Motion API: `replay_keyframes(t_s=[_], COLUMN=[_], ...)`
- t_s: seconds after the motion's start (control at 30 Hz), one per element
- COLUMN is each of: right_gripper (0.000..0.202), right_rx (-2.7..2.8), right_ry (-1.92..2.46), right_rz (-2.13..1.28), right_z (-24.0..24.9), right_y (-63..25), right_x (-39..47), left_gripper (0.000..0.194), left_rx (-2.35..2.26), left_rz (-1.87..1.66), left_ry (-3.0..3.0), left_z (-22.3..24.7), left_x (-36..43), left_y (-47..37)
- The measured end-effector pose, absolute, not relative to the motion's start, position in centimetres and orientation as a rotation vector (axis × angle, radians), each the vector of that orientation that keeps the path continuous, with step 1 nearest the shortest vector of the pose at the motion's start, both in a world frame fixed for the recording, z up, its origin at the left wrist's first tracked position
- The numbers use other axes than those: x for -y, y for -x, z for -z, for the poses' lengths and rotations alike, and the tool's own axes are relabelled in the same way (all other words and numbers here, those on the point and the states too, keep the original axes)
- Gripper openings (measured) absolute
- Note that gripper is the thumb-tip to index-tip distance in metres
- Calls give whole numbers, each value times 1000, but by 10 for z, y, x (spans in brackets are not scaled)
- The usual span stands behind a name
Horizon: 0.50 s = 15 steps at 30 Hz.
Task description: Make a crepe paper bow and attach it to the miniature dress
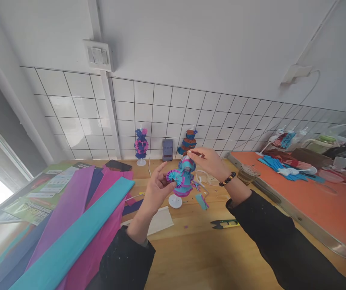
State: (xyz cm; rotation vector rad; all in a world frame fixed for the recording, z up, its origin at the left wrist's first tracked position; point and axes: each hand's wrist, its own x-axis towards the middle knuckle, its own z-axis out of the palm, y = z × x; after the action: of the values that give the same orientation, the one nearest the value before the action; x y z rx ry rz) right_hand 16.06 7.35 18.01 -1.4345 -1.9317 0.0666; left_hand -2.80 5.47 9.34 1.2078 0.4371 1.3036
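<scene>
In front of me stands a miniature dress form (187, 188) on a white round base (175, 201), dressed in ruffled turquoise and pink crepe paper. My left hand (157, 189) pinches a pleated turquoise paper fan (175, 177) with a pink edge, held against the front left of the dress. At the form's top, the thumb and fingers of my right hand (206, 161) are closed on its neck end, partly hiding it. A turquoise paper scrap (201, 202) and small strips lie to the right of the base.
Long crepe paper sheets (79, 225) cover the left side. Thread snips (225, 224) lie at right. Two dressed forms, one blue and pink (141, 146), one blue and brown (188, 141), stand by the tiled wall with a phone (167, 150) between. An orange-topped surface (320, 201) borders the right.
</scene>
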Motion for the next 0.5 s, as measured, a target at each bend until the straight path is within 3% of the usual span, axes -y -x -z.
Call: replay_keyframes(t_s=[0.5], right_gripper=[24], right_rx=[1864], right_ry=[1409], right_rz=[-55], right_z=[-172], right_y=[-162], right_x=[-61], left_gripper=[67], left_rx=[-477], left_rz=[-1340], left_ry=[-1208], left_z=[-91], left_x=[-52], left_y=[22])
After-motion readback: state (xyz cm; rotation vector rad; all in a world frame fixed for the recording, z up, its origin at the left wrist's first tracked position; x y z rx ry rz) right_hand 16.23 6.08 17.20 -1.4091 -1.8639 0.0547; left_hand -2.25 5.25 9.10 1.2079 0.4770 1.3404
